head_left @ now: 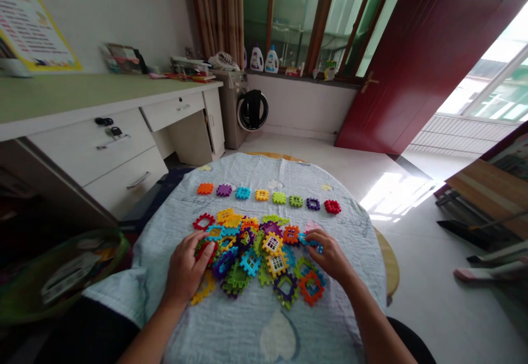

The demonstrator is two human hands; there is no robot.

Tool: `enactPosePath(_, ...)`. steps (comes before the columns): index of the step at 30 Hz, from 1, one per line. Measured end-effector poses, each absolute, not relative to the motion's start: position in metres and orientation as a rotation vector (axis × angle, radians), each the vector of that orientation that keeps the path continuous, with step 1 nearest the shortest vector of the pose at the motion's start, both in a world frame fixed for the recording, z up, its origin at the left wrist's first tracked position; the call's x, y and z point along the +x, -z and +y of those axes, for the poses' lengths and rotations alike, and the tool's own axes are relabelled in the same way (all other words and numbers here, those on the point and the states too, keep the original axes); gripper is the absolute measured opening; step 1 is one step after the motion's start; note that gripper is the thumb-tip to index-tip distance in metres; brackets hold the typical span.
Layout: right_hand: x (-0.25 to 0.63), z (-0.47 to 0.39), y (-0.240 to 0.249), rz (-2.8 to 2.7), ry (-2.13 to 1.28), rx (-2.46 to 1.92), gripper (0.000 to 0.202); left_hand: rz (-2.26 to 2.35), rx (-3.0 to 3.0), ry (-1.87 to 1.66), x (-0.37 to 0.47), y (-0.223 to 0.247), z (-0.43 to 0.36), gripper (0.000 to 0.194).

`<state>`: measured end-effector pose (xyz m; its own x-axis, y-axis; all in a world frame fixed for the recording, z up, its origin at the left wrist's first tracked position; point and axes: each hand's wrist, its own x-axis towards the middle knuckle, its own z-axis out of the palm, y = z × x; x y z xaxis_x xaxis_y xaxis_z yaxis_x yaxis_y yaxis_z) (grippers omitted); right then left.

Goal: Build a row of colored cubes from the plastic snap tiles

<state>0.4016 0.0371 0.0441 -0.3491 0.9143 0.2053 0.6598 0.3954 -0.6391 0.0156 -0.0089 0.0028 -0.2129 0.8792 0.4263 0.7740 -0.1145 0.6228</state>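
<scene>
Seeing a pale cloth (231, 334) nearest, covering the bench (390, 257). Finding an orange tile (311, 288) at the near right of the pile (259, 248). Resting the left hand (181, 270) at the pile's left edge, holding thumb and fingers apart around a red tile (206, 253), but not showing whether gripping it. Touching a blue tile (304, 239) at the pile's right edge with the bunched fingers of the right hand (329, 254); not being able to tell whether clamping it.

Probably dealing with light, stiff plastic, likely sliding on the smooth faces but catching at the teeth. Probably suiting a pinch across two opposite toothed edges, or a hooked finger through a window opening. Risking dragging neighbours along where overlapping. Probably not breaking easily, though perhaps flexing at the thin window bars.

Showing, farther off, a row (279, 198) of coloured tiles, running spaced apart from orange at left to red at right.
</scene>
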Motion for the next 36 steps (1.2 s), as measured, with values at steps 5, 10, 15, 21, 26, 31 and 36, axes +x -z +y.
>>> enactPosePath(5,0.411,0.031,-0.045,-1.904,-0.689,-1.442,0.019,1.994,1.865,-1.248,0.016,-0.006,-0.009,0.041)
enactPosePath(10,0.436,0.038,-0.037,-1.601,-0.727,-1.552,0.032,2.026,1.892,-1.29,0.015,-0.008,-0.009,0.045)
enactPosePath(15,0.453,0.045,-0.025,-1.616,-0.738,-1.706,0.031,2.038,1.895,-1.265,0.014,-0.008,-0.009,0.043)
enactPosePath(21,0.448,0.044,-0.03,-1.833,-0.418,-1.73,0.031,2.027,1.901,-1.268,0.015,-0.01,-0.009,0.042)
enactPosePath(26,0.433,0.028,-0.047,-2.18,-0.531,-1.654,0.022,1.998,1.925,-1.266,0.015,-0.009,-0.007,0.041)
enactPosePath(31,0.417,0.017,-0.05,-2.338,-0.463,-1.74,0.055,2.0,1.924,-1.253,0.015,-0.01,-0.008,0.04)
enactPosePath(36,0.429,0.023,-0.048,-2.247,-0.615,-1.611,0.04,2.008,1.911,-1.252,0.015,-0.01,-0.008,0.04)
